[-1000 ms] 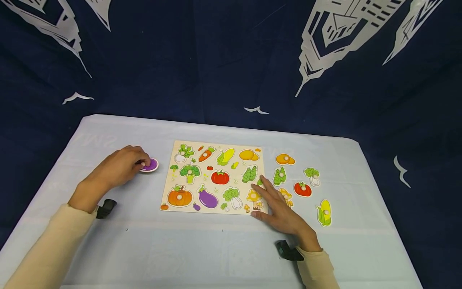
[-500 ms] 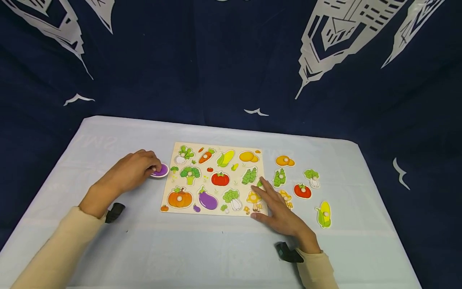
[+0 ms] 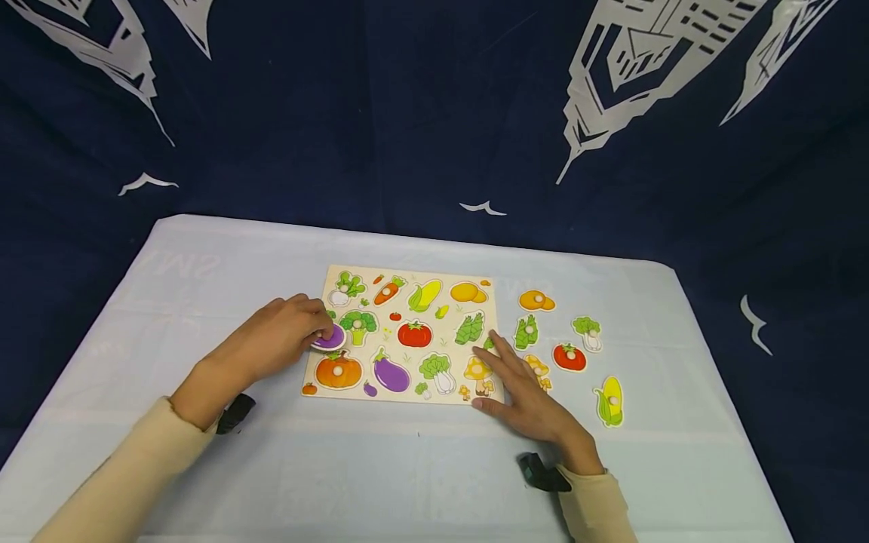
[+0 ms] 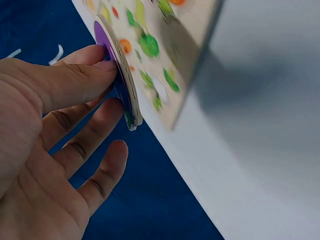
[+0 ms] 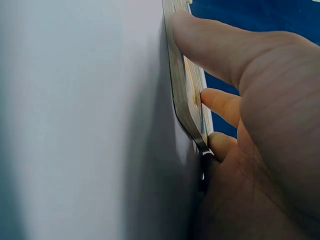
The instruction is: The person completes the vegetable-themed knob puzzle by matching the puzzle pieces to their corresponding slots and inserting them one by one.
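Observation:
In the head view, my left hand (image 3: 288, 335) pinches a purple eggplant puzzle piece (image 3: 331, 339) over the left edge of the wooden vegetable puzzle board (image 3: 444, 335). The left wrist view shows thumb and index finger at the printed face of the eggplant piece (image 4: 102, 37), which is held tilted, the other fingers spread behind. My right hand (image 3: 529, 396) lies with extended fingers across the board's lower right corner, its thumb at the near edge. Knobbed pumpkin (image 3: 338, 371), broccoli (image 3: 357, 323), carrot (image 3: 389, 291) and turnip (image 3: 346, 289) pieces sit in the board. A printed eggplant (image 3: 391, 374) shows at the bottom middle.
Several loose pieces lie right of the board: potato (image 3: 532, 300), asparagus (image 3: 526, 332), bok choy (image 3: 587, 333), tomato (image 3: 569, 357) and corn (image 3: 611, 401). A mushroom piece (image 3: 538, 366) is partly behind my right hand. The white-covered table (image 3: 326, 467) meets a dark blue curtain (image 3: 407, 113) behind.
My left hand has carried the eggplant piece rightward and slightly nearer, from the table left of the board to over its left edge. My right hand has stayed in place.

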A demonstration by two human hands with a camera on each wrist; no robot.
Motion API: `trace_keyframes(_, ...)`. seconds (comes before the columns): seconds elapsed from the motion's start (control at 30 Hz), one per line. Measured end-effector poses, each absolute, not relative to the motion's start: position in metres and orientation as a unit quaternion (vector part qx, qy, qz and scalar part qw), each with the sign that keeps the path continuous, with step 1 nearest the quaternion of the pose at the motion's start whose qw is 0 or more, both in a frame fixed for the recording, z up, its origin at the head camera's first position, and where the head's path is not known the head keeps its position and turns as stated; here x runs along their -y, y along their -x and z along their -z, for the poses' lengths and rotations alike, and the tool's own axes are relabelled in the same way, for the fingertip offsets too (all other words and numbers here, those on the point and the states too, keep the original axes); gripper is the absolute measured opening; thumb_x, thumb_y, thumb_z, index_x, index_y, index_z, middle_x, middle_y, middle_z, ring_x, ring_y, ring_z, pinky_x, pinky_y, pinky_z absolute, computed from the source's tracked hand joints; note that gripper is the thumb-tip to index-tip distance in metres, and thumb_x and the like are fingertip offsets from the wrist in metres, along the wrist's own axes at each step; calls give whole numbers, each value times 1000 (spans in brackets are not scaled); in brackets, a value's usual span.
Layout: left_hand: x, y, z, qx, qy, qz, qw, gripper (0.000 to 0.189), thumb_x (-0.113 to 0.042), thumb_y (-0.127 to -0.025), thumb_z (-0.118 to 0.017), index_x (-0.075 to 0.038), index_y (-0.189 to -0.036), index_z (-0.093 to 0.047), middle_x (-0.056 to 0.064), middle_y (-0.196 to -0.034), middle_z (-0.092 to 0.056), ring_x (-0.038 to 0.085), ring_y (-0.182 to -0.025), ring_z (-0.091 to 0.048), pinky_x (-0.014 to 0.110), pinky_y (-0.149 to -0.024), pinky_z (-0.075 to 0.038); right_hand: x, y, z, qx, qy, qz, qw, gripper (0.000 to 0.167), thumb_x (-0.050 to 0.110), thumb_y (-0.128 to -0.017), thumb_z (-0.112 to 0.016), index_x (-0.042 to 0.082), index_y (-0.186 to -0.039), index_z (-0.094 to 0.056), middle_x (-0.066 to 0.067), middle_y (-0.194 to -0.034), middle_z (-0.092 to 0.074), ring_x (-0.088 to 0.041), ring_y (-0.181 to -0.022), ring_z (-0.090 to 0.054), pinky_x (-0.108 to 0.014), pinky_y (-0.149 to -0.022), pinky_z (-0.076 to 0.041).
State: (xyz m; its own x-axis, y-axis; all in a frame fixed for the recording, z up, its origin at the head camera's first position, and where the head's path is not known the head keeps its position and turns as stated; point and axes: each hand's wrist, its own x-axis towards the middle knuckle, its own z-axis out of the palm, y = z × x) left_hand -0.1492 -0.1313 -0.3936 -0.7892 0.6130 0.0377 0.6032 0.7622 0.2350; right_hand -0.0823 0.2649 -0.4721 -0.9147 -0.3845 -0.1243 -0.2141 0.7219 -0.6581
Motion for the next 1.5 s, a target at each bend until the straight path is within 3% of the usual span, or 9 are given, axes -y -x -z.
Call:
trace_keyframes(0.53, 105, 144, 390, -924, -370, -97, 22, 12, -7, -87, -77, -18, -92, -75, -4, -88, -63, 16, -87, -54, 33, -73, -43, -267, 83, 472, -917, 162, 340, 128, 81, 37, -89, -75, 25, -157, -33, -6, -170, -4, -34, -156, -2, -69, -118, -9)
trace_keyframes(0.87, 93, 142, 394, -924, -370, -92, 37, 14, -8, -89, -75, -19, -97, -76, -4, -93, -66, 17, -92, -57, 35, -78, -46, -266, 83, 472, -918, 160, 339, 130, 81, 37, -89, -75, 25, -157, -33, -5, -170, -4, -34, -156, -2, -70, -117, -9)
trace_keyframes(1.17, 79, 138, 402, -916, -393, -79, 34, 26, 4, -80, -78, -20, -91, -74, -7, -88, -62, 15, -89, -56, 35, -78, -47, -265, 83, 472, -919, 161, 335, 130, 82, 38, -88, -76, 25, -157, -33, -7, -170, -5, -34, -156, -2, -71, -117, -10)
trace_keyframes(1.5, 65, 136, 413, -904, -416, -94, 27, 28, 8, -80, -74, -20, -80, -70, -9, -78, -58, 13, -82, -54, 34, -75, -47, -266, 82, 471, -918, 162, 335, 134, 81, 38, -89, -75, 25, -157, -33, -7, -170, -5, -34, -156, -2, -69, -118, -9)
